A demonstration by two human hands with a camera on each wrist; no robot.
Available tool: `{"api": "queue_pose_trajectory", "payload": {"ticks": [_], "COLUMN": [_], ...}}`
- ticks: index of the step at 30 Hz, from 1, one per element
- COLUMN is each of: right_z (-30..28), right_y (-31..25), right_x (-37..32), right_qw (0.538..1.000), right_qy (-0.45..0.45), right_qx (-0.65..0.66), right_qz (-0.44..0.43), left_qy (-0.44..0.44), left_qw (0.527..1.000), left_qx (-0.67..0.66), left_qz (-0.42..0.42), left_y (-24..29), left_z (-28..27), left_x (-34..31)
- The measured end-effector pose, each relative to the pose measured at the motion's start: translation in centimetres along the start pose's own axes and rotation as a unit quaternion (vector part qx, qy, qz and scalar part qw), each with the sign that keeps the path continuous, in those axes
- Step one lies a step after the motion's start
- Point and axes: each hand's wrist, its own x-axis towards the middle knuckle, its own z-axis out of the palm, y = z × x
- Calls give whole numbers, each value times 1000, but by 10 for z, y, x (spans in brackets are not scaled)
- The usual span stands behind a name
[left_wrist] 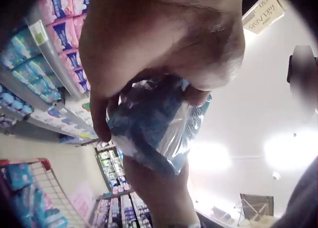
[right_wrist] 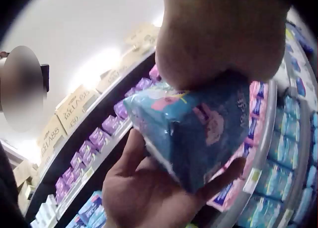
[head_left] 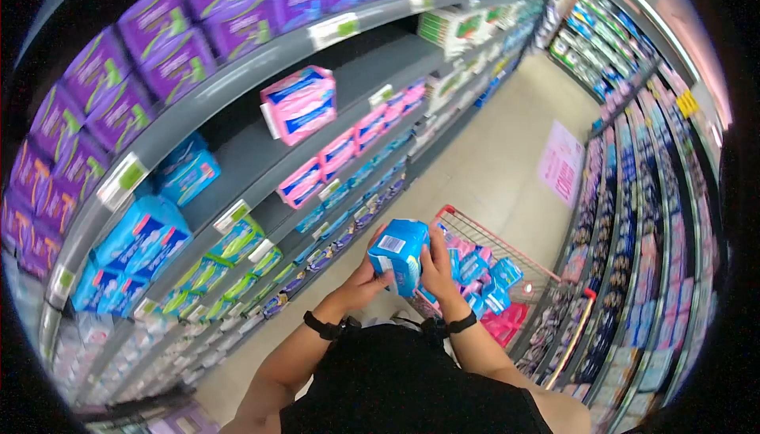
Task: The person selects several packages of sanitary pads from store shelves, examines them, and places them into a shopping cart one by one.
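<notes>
Fingers of both hands curl round a blue pack (head_left: pixel 398 253). The left hand (head_left: pixel 366 279) grips its lower left side and the right hand (head_left: pixel 438 269) clasps its right edge. The pack is held between the hands, tilted, just above the near end of a red cart (head_left: pixel 491 236) loaded with packs. A stocked shelf (head_left: pixel 237 157) runs along the left of the aisle.
</notes>
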Motion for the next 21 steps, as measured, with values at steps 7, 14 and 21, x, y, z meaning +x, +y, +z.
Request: {"api": "queue_pose_trajectory", "payload": {"ticks": [7, 14, 21], "right_z": [-44, -48, -53], "right_y": [-4, -2, -2], "right_x": [-19, -29, -15], "right_qw": [991, 988, 963], "right_qy": [-95, -116, -192], "right_qx": [87, 92, 185], "right_qz": [29, 37, 43], "left_qy": [97, 105, 135], "left_qw": [984, 924, 961], "left_qx": [152, 365, 237], "left_qz": [-3, 42, 35], "left_y": [0, -2, -12], "left_z": [49, 49, 52], "left_x": [16, 15, 9]}}
